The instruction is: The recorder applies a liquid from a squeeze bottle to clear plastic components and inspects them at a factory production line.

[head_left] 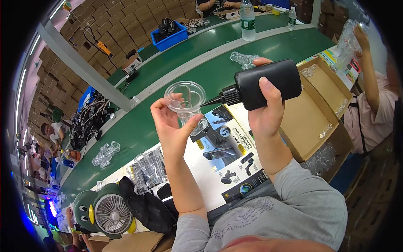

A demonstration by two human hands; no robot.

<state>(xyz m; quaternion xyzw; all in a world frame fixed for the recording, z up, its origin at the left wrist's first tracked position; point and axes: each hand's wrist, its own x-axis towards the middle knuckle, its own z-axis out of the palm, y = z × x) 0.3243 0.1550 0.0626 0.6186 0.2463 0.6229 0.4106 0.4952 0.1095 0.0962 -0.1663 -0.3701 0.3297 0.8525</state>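
Grey T-shirt (268, 218) nearest, forearms reaching up from it. Left hand (171, 126) holding clear plastic piece (187, 105), thumb on near side, fingers around the far side; piece sits between thumb and fingers, wide round rim up above the thumb, narrower part down beside it. Right hand (268, 107) wrapped around black squeeze bottle (273, 82), bottle lying sideways in the grip, thumb across its face. Bottle's pointed nozzle (215, 101) aims left at the clear piece, tip right by its side below the rim; contact, can't tell. Below the hands, printed card sheet (222, 157) with product pictures. Left of left forearm: row of clear plastic parts (147, 170), black cloth (145, 210), green penguin-shaped fan (112, 214). Right of right hand: shallow cardboard box (296, 130), few clear bits inside. Beyond, green counter (201, 67), one more clear part (243, 59) just past the black bottle. Farther right, co-worker's raised hand (360, 38) at clear plastic. Farther off, water bottle (247, 25), blue bin (170, 40) with black items, stacked cartons (121, 25) behind.
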